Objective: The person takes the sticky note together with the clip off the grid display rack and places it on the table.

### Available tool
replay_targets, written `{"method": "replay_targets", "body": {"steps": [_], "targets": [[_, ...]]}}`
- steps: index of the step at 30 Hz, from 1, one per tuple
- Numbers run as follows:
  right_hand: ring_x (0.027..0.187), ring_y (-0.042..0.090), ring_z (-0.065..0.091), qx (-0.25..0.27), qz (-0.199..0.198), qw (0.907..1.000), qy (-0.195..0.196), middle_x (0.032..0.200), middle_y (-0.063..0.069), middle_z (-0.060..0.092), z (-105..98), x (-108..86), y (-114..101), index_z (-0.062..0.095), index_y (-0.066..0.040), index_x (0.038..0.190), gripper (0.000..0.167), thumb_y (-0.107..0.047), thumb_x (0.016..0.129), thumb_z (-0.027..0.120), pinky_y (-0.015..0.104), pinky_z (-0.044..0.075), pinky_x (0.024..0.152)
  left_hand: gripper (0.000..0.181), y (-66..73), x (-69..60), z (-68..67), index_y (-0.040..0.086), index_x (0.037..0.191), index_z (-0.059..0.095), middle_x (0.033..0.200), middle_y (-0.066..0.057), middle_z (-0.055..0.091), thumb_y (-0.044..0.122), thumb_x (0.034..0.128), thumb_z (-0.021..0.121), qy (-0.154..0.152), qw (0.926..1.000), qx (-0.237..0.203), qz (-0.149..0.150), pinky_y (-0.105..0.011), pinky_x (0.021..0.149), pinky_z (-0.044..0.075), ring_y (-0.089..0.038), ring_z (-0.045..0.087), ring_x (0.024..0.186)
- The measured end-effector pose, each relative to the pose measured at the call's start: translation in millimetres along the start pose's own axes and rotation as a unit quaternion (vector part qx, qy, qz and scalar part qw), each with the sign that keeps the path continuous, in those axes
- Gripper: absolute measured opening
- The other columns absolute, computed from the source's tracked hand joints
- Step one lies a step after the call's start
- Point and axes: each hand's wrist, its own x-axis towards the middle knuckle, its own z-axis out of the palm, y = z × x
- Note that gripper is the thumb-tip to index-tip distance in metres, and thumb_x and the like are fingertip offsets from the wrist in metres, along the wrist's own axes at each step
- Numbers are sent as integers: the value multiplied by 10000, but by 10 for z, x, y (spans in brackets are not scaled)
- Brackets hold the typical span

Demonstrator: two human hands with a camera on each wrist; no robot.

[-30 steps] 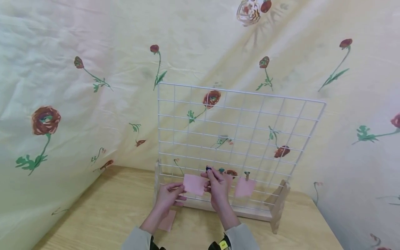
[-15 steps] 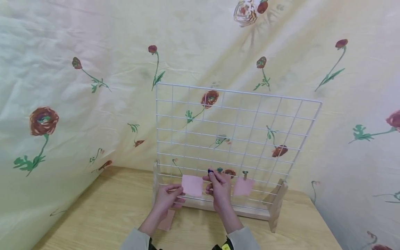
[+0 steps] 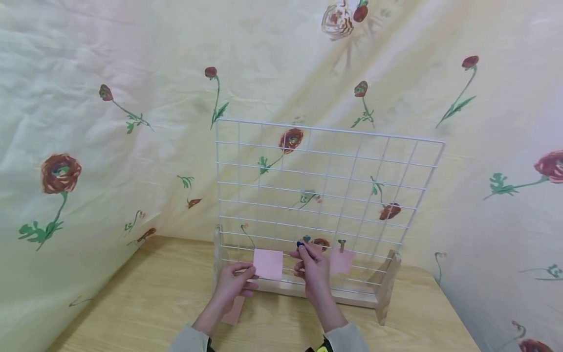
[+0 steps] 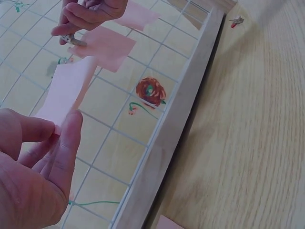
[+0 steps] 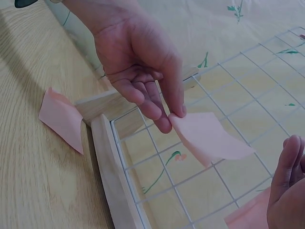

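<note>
In the head view the left hand (image 3: 233,284) pinches the left edge of a pink paper square (image 3: 268,264) in front of the white wire grid (image 3: 316,171). The right hand (image 3: 315,274), a little to the right and apart from that paper, holds a small dark blue clip (image 3: 300,244) between thumb and finger. From the left wrist view, the clip (image 4: 74,41) is seen beside a second pink square (image 4: 107,49) on the grid. Another pink paper (image 3: 341,260) hangs farther right under a green-topped clip (image 3: 341,244).
The grid stands in a wooden base (image 3: 360,298) on a wooden table (image 3: 132,303). Another pink paper (image 3: 233,312) lies on the table below the left hand. A small clip (image 4: 236,21) rests on the table in the left wrist view. Behind hangs a flowered cloth (image 3: 176,98).
The right hand has moved slightly right and down with the clip, away from the held paper. The left hand still pinches the paper, which now faces the head camera more squarely. The view has shifted slightly.
</note>
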Motion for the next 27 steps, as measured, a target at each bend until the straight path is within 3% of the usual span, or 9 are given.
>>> {"method": "replay_targets", "body": {"steps": [12, 18, 27], "targets": [[482, 49, 495, 127, 179, 9996, 194, 719, -44, 698, -173, -46, 31, 543, 43, 1313, 399, -156, 970, 584, 165, 465, 460, 347, -95, -20, 4, -96, 1179, 579, 921, -187, 712, 143, 932, 627, -133, 9998, 122, -75, -327, 564, 595, -189, 695, 659], [492, 49, 500, 31, 291, 9991, 320, 728, -43, 696, -254, -86, 49, 540, 22, 1325, 402, -166, 972, 582, 164, 466, 463, 328, -69, -72, 14, -109, 1165, 576, 901, -179, 712, 124, 938, 614, -280, 9994, 188, -92, -315, 560, 593, -219, 700, 673], [488, 45, 506, -81, 315, 9985, 446, 718, -45, 683, -361, -124, 86, 537, 54, 1308, 379, -130, 977, 564, 154, 458, 455, 358, -148, -96, 8, -107, 1172, 574, 889, -158, 716, 148, 927, 631, -314, 9992, 233, -122, -328, 556, 594, -247, 705, 682]]}}
